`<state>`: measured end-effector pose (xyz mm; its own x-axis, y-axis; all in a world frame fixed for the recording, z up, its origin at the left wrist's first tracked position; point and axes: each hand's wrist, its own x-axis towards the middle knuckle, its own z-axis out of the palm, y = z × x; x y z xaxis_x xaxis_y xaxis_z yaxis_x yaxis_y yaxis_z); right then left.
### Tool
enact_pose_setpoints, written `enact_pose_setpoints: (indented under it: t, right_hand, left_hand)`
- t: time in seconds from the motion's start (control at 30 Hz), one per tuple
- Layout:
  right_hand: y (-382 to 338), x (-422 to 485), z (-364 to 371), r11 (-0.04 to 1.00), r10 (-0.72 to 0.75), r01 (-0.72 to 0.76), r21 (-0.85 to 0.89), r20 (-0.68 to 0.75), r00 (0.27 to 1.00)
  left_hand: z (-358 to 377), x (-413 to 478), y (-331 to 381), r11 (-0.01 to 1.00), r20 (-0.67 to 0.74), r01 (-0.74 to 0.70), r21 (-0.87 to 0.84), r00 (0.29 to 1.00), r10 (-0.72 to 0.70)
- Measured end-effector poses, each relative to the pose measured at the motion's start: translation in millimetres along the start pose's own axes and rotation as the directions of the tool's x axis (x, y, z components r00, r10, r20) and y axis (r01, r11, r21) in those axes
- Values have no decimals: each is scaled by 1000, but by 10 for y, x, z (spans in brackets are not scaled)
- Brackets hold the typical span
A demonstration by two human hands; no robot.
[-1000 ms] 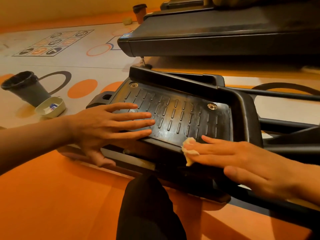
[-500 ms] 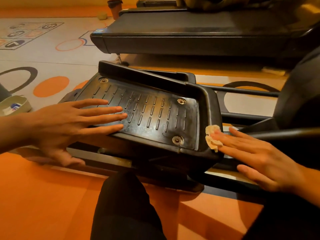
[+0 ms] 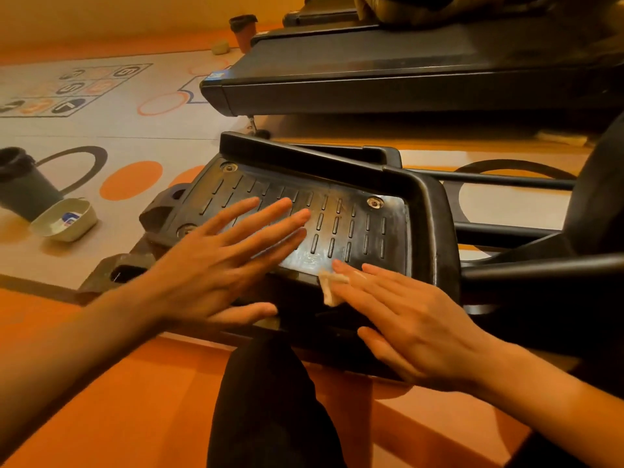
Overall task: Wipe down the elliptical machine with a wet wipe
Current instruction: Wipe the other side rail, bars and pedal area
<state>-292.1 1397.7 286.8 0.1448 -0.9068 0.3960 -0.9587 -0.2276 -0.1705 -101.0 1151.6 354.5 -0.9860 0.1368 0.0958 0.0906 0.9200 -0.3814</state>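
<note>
A crumpled wipe [image 3: 329, 287] lies on the near edge of the elliptical's black ribbed pedal [image 3: 354, 224], pressed there under the straight fingers of the right hand [image 3: 415, 325]. The left hand [image 3: 216, 268] lies flat on the pedal just beside it, fingers straight and slightly spread, holding nothing. A dark bin [image 3: 27, 187] and a pale tray [image 3: 64, 219] stand on the patterned floor [image 3: 135, 130] at left; a treadmill [image 3: 405, 79] lies beyond.

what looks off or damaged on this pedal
Nothing looks broken or spilled. The pedal shows pale streaky smears toward its right end, by the wet wipe pressed under the right hand; wetness or wear, I cannot tell.
</note>
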Motion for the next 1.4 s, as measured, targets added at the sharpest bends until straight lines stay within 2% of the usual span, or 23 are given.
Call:
enact_pose_setpoints:
  t: [0.03,0.1,0.2,0.37,0.6,0.7,0.77,0.87,0.93,1.0,1.1,1.17,1.3,1.33,1.4]
  right_hand:
    - [5,-1,5,1000,18,-17,17,-18,1000]
    - [7,-42,3,1000,-4,3,-9,-46,999]
    - [22,-158,-55,992,-83,80,-97,-26,996]
    - [145,-350,-86,978,-115,115,-176,9,993]
    - [364,-428,-67,971,-161,153,-182,-26,987]
    - [405,-362,0,953,-217,206,-222,-25,976]
    - [401,-294,41,949,-223,209,-236,-35,974]
    - [369,-185,82,949,-211,189,-254,-65,975]
    - [368,-172,91,955,-201,174,-242,-90,976]
    - [382,-198,91,952,-206,175,-249,-101,973]
    - [385,-232,100,953,-206,171,-250,-119,971]
    - [364,-220,105,957,-194,162,-242,-116,974]
    - [341,-206,118,956,-179,146,-253,-114,977]
    - [339,-204,118,957,-179,147,-251,-107,978]
    - [345,-213,115,958,-172,145,-249,-91,981]
  left_hand:
    - [-41,104,193,998,-51,2,-69,999,-5]
    - [-27,292,540,979,-64,0,-206,998,-14]
    - [85,466,848,962,-33,0,-272,999,-9]
    - [186,540,1022,970,-121,-5,-245,992,-26]
    - [305,429,1074,991,-187,120,-59,974,-129]
    - [310,238,975,961,-208,272,-52,938,-277]
    - [327,110,948,919,-234,391,-48,890,-391]
    - [299,207,1192,855,-216,506,-116,827,-519]
    - [294,358,1434,844,-165,516,-146,828,-535]
    - [332,393,1528,853,-154,512,-98,839,-521]
    - [400,174,1283,864,-189,503,13,850,-492]
    - [419,-21,1037,828,-197,561,16,814,-547]
    - [476,-70,926,749,-237,642,-163,711,-662]
    - [500,35,1044,741,-243,634,-221,700,-671]
    - [551,309,1368,774,-250,566,-284,736,-630]
